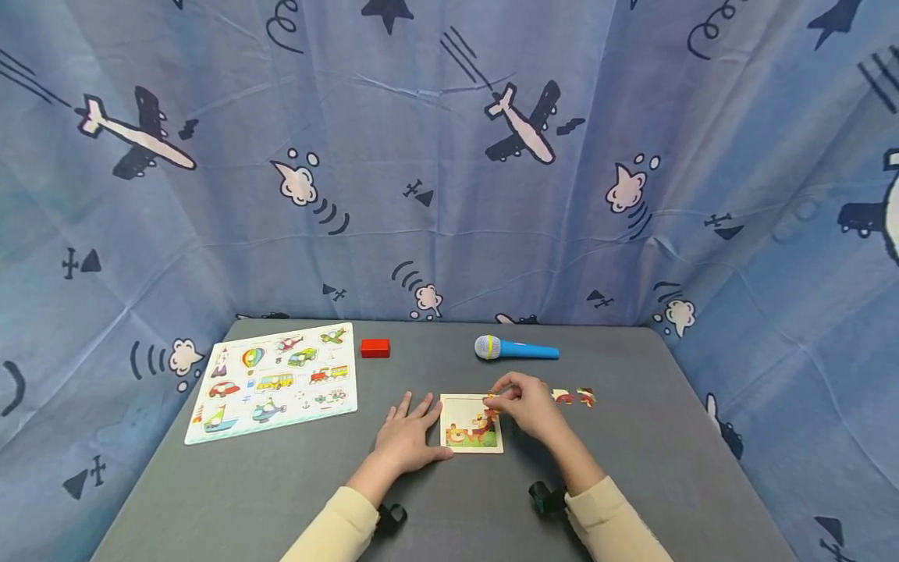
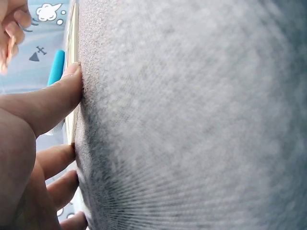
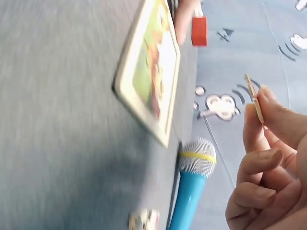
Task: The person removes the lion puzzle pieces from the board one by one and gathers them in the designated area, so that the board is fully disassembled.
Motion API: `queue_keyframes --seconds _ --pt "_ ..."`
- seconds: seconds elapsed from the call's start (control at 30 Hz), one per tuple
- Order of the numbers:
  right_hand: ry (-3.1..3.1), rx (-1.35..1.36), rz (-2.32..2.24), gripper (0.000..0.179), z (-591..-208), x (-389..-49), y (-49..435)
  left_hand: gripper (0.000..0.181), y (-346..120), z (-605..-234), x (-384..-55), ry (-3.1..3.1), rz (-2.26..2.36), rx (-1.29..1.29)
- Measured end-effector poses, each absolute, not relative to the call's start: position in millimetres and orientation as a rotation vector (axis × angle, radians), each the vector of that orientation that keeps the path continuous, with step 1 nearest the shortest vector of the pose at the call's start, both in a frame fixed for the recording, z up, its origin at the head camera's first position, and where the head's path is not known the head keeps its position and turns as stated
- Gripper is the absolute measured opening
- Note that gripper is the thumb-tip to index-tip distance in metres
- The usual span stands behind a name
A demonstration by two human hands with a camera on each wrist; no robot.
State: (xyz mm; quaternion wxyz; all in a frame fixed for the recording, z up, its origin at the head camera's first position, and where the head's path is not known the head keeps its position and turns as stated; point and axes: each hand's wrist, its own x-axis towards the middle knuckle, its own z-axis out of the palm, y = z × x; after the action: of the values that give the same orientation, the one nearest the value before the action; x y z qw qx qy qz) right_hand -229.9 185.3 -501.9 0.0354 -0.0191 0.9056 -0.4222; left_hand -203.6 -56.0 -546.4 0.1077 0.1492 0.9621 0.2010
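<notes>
A small square puzzle board (image 1: 456,406) with a pale frame lies on the table, its lower part and right side filled with coloured animal pieces. My left hand (image 1: 407,439) rests flat at the board's left edge, fingers spread and thumb along its lower left corner. Above the board's upper right, my right hand (image 1: 528,407) pinches a thin puzzle piece (image 3: 254,98) between thumb and forefinger, seen edge-on and off the board in the right wrist view. Two loose puzzle pieces (image 1: 586,397) lie just right of this hand.
Behind the board lies a blue toy microphone (image 1: 527,351) with a grey head. A red block (image 1: 375,348) sits further left, beside a large picture board (image 1: 281,382) of vehicles. A patterned blue curtain (image 1: 449,195) hangs along the table's back edge.
</notes>
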Motion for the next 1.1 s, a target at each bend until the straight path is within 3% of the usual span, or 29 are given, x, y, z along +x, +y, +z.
queue_keyframes --seconds 0.3,0.83,1.1 --pt "2.778 0.007 -1.384 0.015 -495.9 -224.2 228.6 0.088 -58.0 -548.2 -202.0 2.834 0.594 0.445" --pt "2.858 0.120 -1.240 0.026 -513.3 -222.9 290.8 0.088 -56.2 -548.2 -203.4 2.832 0.568 0.447" --pt "2.824 0.209 -1.186 0.023 -527.4 -223.0 307.7 0.089 -56.0 -547.3 -203.9 2.836 0.577 0.444"
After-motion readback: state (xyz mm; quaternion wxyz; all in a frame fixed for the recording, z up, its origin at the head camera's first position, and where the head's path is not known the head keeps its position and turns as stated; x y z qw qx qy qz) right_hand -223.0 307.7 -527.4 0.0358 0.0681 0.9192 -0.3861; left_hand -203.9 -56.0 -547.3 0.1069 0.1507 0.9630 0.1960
